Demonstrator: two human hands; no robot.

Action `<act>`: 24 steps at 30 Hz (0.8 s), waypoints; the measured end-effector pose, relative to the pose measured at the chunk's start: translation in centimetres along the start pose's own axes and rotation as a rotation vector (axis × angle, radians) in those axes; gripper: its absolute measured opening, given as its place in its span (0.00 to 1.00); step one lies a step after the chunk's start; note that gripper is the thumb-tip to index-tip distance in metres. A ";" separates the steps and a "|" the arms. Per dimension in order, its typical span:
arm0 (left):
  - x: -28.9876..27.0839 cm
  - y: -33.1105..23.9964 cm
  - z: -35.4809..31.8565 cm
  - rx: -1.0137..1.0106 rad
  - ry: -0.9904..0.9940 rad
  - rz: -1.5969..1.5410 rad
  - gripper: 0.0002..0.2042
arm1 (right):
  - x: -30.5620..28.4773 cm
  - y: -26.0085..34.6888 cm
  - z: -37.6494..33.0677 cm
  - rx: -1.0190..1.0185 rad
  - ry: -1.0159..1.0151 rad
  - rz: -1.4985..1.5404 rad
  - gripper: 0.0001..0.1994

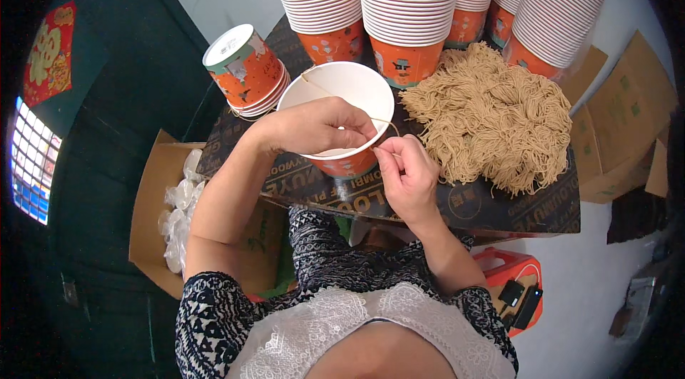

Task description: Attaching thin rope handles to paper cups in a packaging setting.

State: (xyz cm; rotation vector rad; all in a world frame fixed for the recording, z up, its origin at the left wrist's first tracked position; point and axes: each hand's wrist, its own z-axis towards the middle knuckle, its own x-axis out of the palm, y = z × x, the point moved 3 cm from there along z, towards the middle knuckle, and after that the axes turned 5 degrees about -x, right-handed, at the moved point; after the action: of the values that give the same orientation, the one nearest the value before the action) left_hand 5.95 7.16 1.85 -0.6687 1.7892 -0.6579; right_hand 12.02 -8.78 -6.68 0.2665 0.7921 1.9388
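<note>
An orange paper bucket with a white inside stands upright in front of me at the table's near edge. A thin tan cord runs up from its near right rim, and a strand of it lies across the far left inside wall. My left hand reaches over the rim, its fingers closed near the cord inside; what they grip is partly hidden. Just outside the rim, my right hand pinches the cord between thumb and forefinger. A big heap of tan cords lies right of the bucket.
Tall stacks of nested buckets line the back of the dark printed table. Several upside-down buckets are stacked at the left. A carton with clear plastic pieces sits below left, a red stool below right.
</note>
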 end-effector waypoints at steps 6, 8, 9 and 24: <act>0.2 0.1 0.2 -0.025 -0.026 0.006 0.09 | 0.3 -0.1 -0.1 -0.008 -0.030 0.009 0.06; 0.2 0.2 0.4 -0.017 -0.031 0.002 0.07 | 0.4 -0.2 -0.2 -0.007 -0.027 0.005 0.07; 0.3 0.3 0.5 0.006 -0.030 -0.016 0.06 | 0.5 -0.2 -0.3 -0.011 -0.029 0.009 0.07; 0.2 0.4 0.8 0.026 -0.111 -0.082 0.05 | -0.2 -0.3 -0.8 0.056 0.091 -0.005 0.06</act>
State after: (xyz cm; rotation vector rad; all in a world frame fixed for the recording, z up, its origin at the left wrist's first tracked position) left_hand 6.61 7.16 1.20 -0.7491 1.6559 -0.6851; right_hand 11.90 -9.21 -7.47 0.2104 0.9070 1.9369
